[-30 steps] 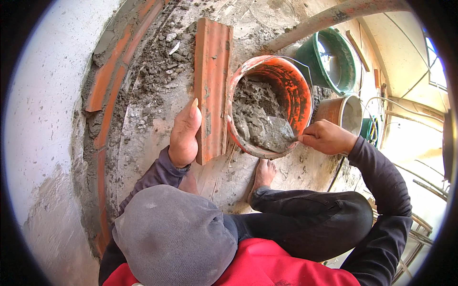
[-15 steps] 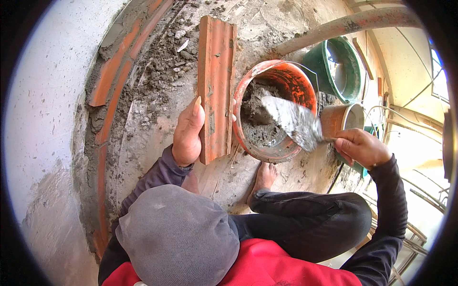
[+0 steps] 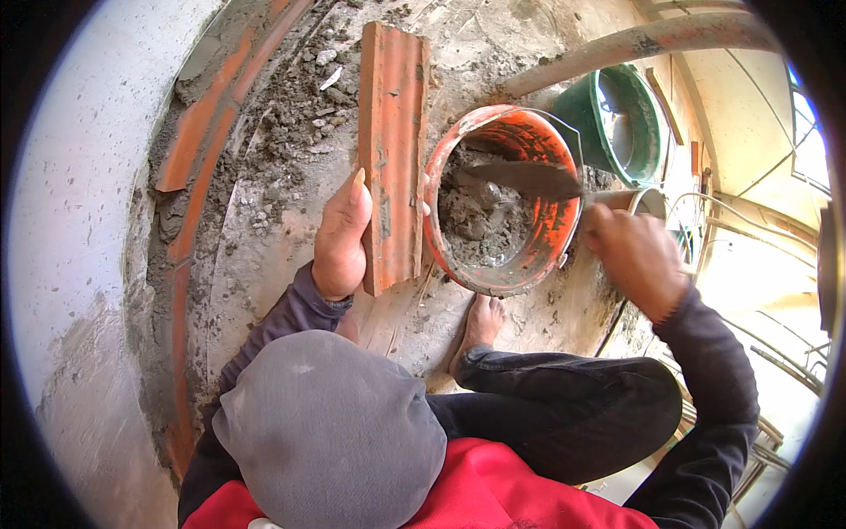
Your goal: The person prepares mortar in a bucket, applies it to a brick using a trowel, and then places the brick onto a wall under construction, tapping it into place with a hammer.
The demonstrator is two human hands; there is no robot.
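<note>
My left hand (image 3: 345, 231) is closed round the lower half of a long orange clay brick (image 3: 394, 159) with a grooved face, held upright, thumb on its near edge. Grey smears mark the brick. Just to its right stands an orange bucket (image 3: 428, 220) holding wet grey mortar (image 3: 480, 216). My right hand (image 3: 636, 256) grips a trowel (image 3: 529, 179), its handle hidden in my fist. The dark blade reaches over the bucket's rim, its tip at the mortar; I cannot tell how deep it goes.
Along the white wall (image 3: 75, 220) on the left runs a course of orange bricks (image 3: 204, 145) with mortar. Crumbled mortar (image 3: 291, 132) litters the floor beside it. Beyond the bucket are a green bucket (image 3: 577, 115), a thick pole (image 3: 652, 40) and a smaller container (image 3: 650, 203).
My right hand has moved slightly left and turned the trowel, so its blade now sits lower in the bucket, at the mortar. My left hand still holds the brick in nearly the same place.
</note>
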